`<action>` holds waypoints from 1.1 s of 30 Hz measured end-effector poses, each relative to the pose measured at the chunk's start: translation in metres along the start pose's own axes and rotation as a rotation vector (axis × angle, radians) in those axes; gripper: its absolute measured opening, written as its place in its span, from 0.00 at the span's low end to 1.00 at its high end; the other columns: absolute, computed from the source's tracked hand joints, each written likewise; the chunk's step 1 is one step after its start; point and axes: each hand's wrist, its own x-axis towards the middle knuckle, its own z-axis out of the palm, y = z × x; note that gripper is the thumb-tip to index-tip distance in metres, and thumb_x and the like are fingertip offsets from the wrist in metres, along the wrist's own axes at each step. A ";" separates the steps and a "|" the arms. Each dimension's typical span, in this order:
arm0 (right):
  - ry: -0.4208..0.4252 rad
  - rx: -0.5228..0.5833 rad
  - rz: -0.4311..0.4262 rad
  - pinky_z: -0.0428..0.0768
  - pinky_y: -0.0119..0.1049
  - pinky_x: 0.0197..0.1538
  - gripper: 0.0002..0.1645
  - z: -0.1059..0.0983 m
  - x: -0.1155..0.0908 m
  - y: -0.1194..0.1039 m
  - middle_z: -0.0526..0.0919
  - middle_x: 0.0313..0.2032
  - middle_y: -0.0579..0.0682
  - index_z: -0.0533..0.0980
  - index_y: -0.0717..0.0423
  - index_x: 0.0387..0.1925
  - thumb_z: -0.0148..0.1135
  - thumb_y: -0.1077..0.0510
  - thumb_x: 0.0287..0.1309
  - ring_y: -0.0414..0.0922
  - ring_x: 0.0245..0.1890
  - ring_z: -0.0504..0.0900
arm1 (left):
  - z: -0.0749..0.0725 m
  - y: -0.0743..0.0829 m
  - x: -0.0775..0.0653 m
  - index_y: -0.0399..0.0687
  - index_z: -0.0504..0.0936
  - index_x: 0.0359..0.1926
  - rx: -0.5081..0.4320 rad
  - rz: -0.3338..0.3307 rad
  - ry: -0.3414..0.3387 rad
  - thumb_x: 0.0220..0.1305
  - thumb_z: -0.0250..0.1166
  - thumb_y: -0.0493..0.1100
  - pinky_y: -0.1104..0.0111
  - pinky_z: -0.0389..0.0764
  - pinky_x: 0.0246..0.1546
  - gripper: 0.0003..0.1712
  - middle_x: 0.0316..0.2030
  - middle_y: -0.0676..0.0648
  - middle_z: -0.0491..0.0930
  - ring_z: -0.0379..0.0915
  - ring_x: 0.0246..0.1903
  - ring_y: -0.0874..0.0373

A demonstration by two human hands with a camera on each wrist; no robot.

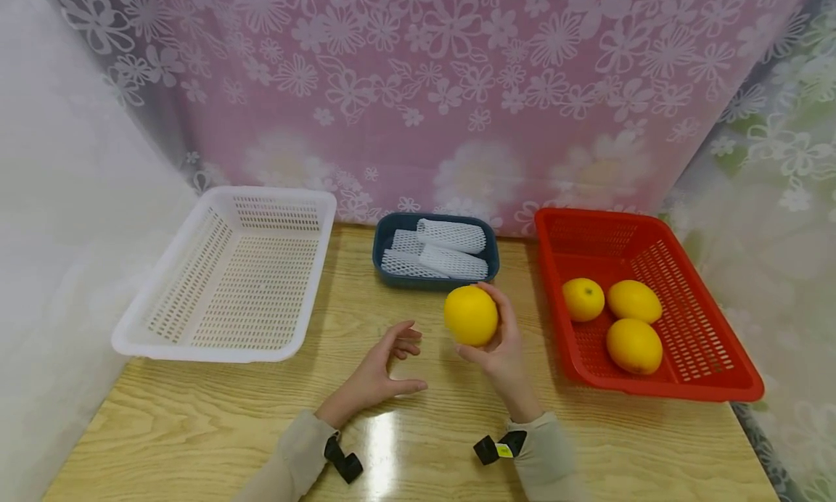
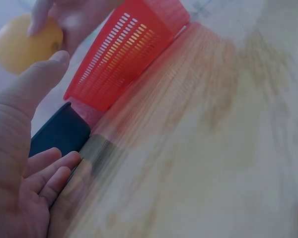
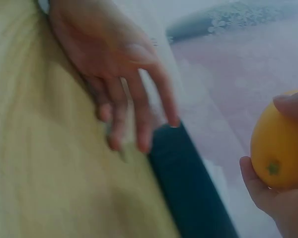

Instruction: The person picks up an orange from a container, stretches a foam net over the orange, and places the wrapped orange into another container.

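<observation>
Below center, the right grip [image 1: 504, 350] curls round 1 fruit [image 1: 470, 315]; the left grip [image 1: 382, 368], parted and empty, lies to its lower left.

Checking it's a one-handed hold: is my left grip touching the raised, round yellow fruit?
Apart. The head view shows pale wooden tabletop between the left grip and the raised, round yellow fruit.
</observation>
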 end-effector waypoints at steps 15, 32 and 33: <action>-0.158 -0.092 0.242 0.71 0.45 0.59 0.50 0.026 -0.021 0.046 0.68 0.67 0.53 0.61 0.53 0.72 0.74 0.62 0.49 0.53 0.59 0.71 | -0.001 0.024 0.001 0.35 0.49 0.74 0.018 0.205 0.024 0.43 0.80 0.28 0.49 0.78 0.48 0.63 0.73 0.34 0.51 0.62 0.65 0.44; -0.191 -0.361 0.266 0.79 0.40 0.45 0.35 0.031 -0.027 0.054 0.83 0.48 0.45 0.78 0.48 0.57 0.79 0.47 0.47 0.44 0.41 0.80 | 0.013 -0.003 0.007 0.43 0.64 0.70 0.232 0.255 0.037 0.47 0.81 0.45 0.57 0.72 0.60 0.51 0.65 0.45 0.67 0.66 0.62 0.51; -0.180 -0.351 0.268 0.80 0.38 0.45 0.33 0.031 -0.027 0.054 0.83 0.47 0.45 0.79 0.49 0.56 0.79 0.48 0.48 0.43 0.40 0.81 | 0.014 -0.002 0.008 0.42 0.65 0.69 0.235 0.238 0.050 0.47 0.81 0.45 0.58 0.74 0.59 0.51 0.64 0.46 0.68 0.68 0.60 0.52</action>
